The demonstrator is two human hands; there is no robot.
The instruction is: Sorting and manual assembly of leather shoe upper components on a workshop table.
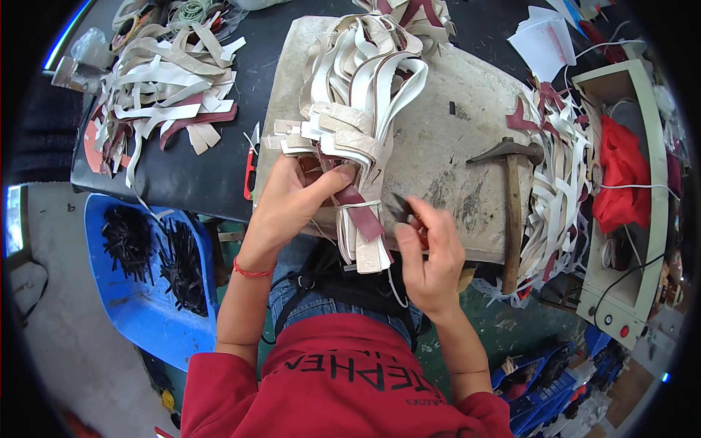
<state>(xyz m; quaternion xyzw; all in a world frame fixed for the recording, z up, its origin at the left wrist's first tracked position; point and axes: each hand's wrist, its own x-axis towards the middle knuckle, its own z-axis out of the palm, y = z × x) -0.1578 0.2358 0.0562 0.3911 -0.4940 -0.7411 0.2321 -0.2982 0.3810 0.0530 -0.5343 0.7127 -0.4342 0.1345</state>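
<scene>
My left hand [296, 193] is closed around a bundle of white, beige and maroon strips [358, 139], its thumb pressing on the near side. The strips loop at the far end, and their cut ends hang past the board's near edge. A thin white cord [358, 205] is wound around the bundle's lower part. My right hand [431, 255] is just right of the strip ends, apart from them. Its fingers pinch a small tool [399, 207] with a dark pointed tip and some red at the handle; the rest is hidden in the palm.
A worn board [445, 153] lies on the black table [248, 66]. On its right rests a hammer [513, 212]. Loose strips [171, 87] lie left, with more strips [558, 190] right. A red-handled tool [250, 171] lies left of the board. A blue bin [120, 292] holds black strips.
</scene>
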